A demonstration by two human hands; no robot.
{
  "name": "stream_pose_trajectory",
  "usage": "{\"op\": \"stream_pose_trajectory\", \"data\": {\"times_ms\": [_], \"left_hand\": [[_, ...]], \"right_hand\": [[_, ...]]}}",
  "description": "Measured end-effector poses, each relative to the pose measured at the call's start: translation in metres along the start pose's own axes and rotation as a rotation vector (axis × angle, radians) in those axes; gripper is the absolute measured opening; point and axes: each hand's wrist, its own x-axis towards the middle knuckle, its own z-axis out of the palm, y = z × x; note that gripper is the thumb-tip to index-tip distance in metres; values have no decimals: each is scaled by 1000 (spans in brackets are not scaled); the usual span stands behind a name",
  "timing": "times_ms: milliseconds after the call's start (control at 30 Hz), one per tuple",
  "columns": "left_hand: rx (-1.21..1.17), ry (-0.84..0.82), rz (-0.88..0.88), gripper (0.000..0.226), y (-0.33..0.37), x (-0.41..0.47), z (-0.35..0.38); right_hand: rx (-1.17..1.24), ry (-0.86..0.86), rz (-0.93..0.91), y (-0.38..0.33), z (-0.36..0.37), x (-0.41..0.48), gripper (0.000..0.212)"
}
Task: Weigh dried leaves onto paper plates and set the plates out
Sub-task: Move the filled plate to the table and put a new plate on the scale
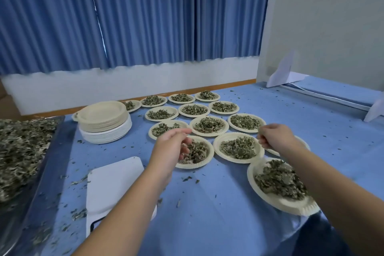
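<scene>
- left hand point(172, 145) grips dried leaves point(197, 149) over a plate point(209, 155).
- right hand point(274, 137), fingers curled, is above another plate point(305, 144).
- a filled plate point(217, 147) lies between the hands.

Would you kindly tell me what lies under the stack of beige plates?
The beige stack rests on a stack of white plates. The blue tablecloth beneath them is covered.

A person's left hand point(170, 147) and right hand point(274, 137) are bare, as are the left forearm point(128, 203) and right forearm point(324, 176), uncovered from wrist to the frame's lower edge. A dark navy garment point(315, 239) shows at bottom right, beneath the right forearm.
</scene>
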Motion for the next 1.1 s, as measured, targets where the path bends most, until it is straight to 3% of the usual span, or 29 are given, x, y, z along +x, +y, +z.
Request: {"op": "stream_pose_trajectory", "data": {"times_ms": [100, 367, 500, 600, 733, 833, 967, 1100], "left_hand": [[53, 38, 25, 27, 5, -5, -43], [370, 309, 70, 29, 1, -26, -205], [673, 474, 84, 28, -17, -44, -266], [843, 465, 75, 25, -33, -56, -282], [1094, 512, 147, 17, -36, -61, -288], [1186, 474, 109, 20, -36, -66, -289], [1383, 469, 65, 26, -33, -66, -285], [1392, 453, 22, 25, -33, -63, -285]], "right_hand": [[121, -176, -53, -29, 45, -19, 8], [3, -529, -249, -80, 167, -72, 15], [-478, -566, -605, -101, 223, -92, 18], [-791, -624, -885, -118, 262, -100, 27], [-987, -757, -962, -145, 311, -100, 41], [-1117, -758, -985, -167, 347, -93, 53], [-1007, -597, -1070, -198, 388, -77, 62], [-1006, -585, -942, -207, 424, -66, 61]]}}
